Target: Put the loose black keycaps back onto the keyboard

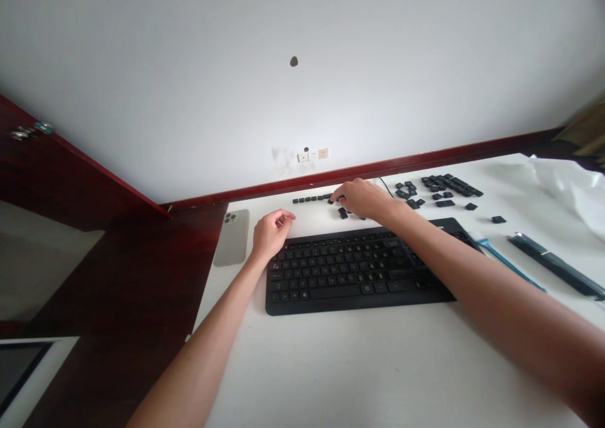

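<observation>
A black keyboard (pixel 350 270) lies on the white table (pixel 378 365). Behind it runs a short row of loose black keycaps (pixel 309 199). My right hand (pixel 363 199) reaches over the keyboard to the right end of that row, fingers curled down onto a keycap there; more keycaps lie under the palm. My left hand (pixel 271 231) rests at the keyboard's far left corner, fingers loosely curled, and I see nothing in it.
A phone (pixel 231 237) lies face down left of the keyboard. Several more keycaps (pixel 444 188) are scattered at the back right. A blue tool (pixel 508 262) and a dark bar (pixel 558 265) lie right. White wrapping (pixel 562 182) sits far right; dark wood surface (pixel 118 289) left.
</observation>
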The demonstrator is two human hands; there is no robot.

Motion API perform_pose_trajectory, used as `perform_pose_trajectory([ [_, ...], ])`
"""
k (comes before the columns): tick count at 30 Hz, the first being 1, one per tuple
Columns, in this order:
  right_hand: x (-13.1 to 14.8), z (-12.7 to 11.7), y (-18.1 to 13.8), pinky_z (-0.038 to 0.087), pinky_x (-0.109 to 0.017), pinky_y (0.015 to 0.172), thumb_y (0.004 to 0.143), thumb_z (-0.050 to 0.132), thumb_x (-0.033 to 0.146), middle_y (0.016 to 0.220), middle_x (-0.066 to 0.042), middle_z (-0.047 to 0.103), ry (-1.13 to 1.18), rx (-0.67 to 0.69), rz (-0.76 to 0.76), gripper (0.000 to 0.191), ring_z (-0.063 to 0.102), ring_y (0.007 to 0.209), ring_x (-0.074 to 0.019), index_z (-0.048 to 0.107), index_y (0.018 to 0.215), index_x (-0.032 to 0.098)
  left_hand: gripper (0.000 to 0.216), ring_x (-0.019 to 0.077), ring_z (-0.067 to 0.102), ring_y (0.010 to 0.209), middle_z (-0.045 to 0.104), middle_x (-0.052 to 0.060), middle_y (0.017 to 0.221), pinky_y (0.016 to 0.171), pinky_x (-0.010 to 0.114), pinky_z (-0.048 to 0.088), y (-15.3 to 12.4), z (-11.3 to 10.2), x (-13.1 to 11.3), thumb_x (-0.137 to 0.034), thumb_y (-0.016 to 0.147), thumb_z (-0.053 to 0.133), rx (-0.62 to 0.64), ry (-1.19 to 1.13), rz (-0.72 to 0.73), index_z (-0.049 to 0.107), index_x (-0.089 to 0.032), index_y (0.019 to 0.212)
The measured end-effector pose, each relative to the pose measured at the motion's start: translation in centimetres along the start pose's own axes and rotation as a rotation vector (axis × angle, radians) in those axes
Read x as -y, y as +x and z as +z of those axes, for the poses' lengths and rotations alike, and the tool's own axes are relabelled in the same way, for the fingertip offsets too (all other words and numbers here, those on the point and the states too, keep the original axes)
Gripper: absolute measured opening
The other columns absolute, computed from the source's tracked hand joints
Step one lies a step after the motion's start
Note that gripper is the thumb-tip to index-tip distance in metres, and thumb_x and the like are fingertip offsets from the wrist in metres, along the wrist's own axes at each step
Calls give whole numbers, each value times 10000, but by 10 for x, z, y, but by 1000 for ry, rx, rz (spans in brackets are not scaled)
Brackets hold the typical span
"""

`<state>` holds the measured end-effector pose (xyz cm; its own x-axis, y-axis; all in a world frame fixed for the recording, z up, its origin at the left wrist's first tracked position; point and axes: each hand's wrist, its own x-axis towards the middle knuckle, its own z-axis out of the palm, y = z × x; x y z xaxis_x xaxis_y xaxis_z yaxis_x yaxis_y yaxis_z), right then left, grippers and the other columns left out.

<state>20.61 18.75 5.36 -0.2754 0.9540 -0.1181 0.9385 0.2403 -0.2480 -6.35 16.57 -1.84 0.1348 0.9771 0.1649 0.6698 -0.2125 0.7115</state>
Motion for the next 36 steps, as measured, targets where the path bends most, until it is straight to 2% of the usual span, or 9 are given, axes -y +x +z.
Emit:
perform_pose_trajectory([
  [9,23,-1,-16,521,-370,865,919,583,166,973,-103,796,-24,29,-153,296,727,994,-298,828,1063,248,211,179,624,678,688,-5,726,667,274,441,0,0,-1,-280,912,573,-11,6,-10,780,-256,944],
  [13,27,-5,-18,521,-357,833,914,607,138,1016,-102,793,-43,-7,-198,314,729,971,-289,813,1123,250,209,181,626,685,682,-6,715,676,276,444,-1,0,-3,-282,916,574,-13,7,-10,781,-259,941],
  [18,26,0,-16,518,-323,876,889,642,77,1145,-83,787,-49,40,-344,376,724,1053,-264,790,1196,237,208,185,630,692,689,-2,723,681,278,446,-1,-1,-3,-274,915,571,-9,5,-8,777,-257,939],
  [23,28,7,-12,524,-324,858,885,592,58,1048,-86,807,-57,80,-344,348,741,977,-255,814,1108,206,212,181,630,687,697,-5,730,669,276,436,-1,-1,-3,-275,919,569,-7,7,1,779,-259,941],
  [27,24,-1,-14,521,-327,896,854,620,100,1057,-81,808,-20,48,-362,284,733,1024,-263,820,1037,186,210,180,630,686,692,-6,727,660,275,432,0,0,-1,-279,917,575,-13,8,0,783,-261,947],
  [32,19,-24,-26,541,-311,773,806,680,180,1050,-50,807,108,235,-321,251,739,946,-238,812,1015,224,214,182,628,683,687,-3,724,677,281,438,0,0,0,-303,917,579,-15,33,-6,786,-261,946],
  [36,20,-31,-34,524,-318,722,771,734,206,997,-35,802,92,321,-308,187,730,872,-235,798,941,251,213,183,626,673,688,-4,718,666,282,434,-1,0,0,-308,916,581,-13,28,-6,786,-263,948],
])
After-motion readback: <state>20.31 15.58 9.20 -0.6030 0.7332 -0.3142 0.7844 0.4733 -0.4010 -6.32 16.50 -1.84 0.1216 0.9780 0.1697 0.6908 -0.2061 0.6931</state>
